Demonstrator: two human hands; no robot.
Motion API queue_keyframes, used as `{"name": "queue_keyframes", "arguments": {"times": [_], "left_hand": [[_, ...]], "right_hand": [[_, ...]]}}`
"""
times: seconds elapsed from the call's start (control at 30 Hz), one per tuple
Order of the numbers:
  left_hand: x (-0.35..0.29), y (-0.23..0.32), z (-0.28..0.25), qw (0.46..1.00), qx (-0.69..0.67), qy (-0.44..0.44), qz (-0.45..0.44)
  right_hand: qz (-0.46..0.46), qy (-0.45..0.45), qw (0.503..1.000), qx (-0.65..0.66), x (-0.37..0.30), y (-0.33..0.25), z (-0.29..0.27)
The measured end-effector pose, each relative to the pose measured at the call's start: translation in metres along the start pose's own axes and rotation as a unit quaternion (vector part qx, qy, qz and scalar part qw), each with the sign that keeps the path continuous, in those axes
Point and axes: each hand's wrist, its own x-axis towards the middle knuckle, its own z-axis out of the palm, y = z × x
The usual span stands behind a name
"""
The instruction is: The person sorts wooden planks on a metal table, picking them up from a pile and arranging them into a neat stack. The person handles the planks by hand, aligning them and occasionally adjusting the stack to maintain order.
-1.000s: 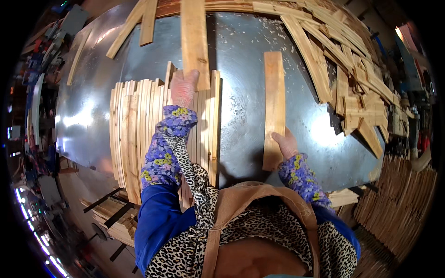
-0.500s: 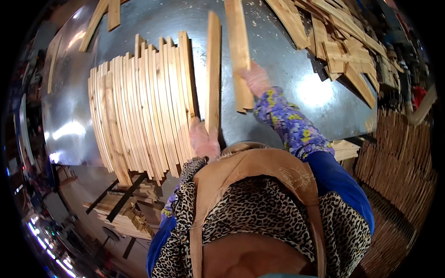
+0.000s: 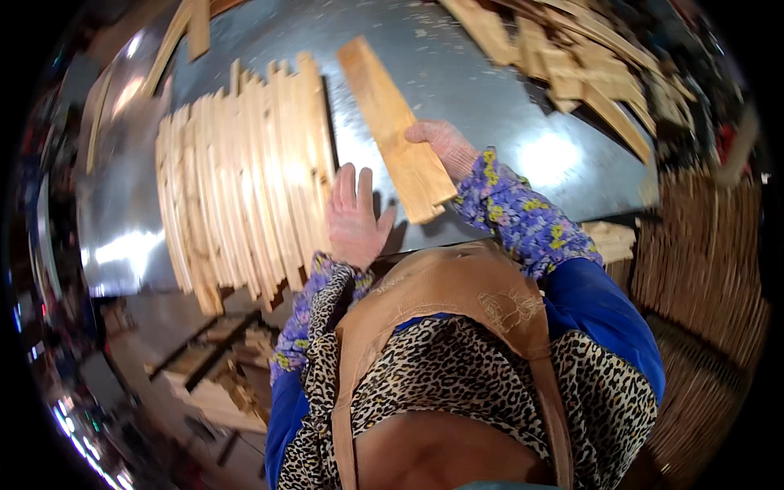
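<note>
Over the shiny metal table (image 3: 482, 86), your right hand (image 3: 441, 147) gripped a flat wooden board (image 3: 394, 135) by its right edge, the thumb lying on the upper face. The board's long axis ran on a slant, its far end leaning left and its notched near end coming back toward your body, just to the right of your left hand (image 3: 357, 227). That left hand was bare of any piece, fingers extended and thumb spread toward the board, apart from it. It was the nearer hand to the row of slats (image 3: 245, 184) on your left; whether it touched the row's right edge, you could not tell. Those slats ran away from you, so the board stood angled across their direction, with a gap between. Well beyond your right hand lay a loose heap of boards (image 3: 563, 69).
</note>
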Motion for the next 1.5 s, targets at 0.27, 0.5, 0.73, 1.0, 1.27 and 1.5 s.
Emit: {"name": "queue_keyframes", "arguments": {"times": [0.27,0.5,0.73,1.0,1.27,1.5], "left_hand": [[0.211,0.067,0.01,0.803,-0.576,-0.144,-0.054],[0.293,0.141,0.147,0.761,-0.592,-0.238,-0.118],[0.184,0.026,0.175,0.66,-0.558,-0.479,-0.154],[0.15,-0.027,0.128,0.751,-0.362,-0.454,-0.314],[0.124,-0.048,0.066,0.727,-0.387,-0.452,-0.342],[0.084,-0.119,0.076,0.722,-0.408,-0.461,-0.315]], "right_hand": [[-0.307,0.228,0.893,-0.236,-0.086,0.017,-0.025],[-0.44,0.348,0.823,-0.095,-0.096,0.029,-0.147],[-0.474,0.712,0.515,0.062,-0.216,0.18,-0.194],[0.006,0.811,0.575,0.11,-0.157,0.312,-0.304],[0.169,0.792,0.532,-0.247,-0.208,0.241,-0.339],[-0.389,0.702,0.533,-0.269,-0.284,0.003,-0.244]]}}
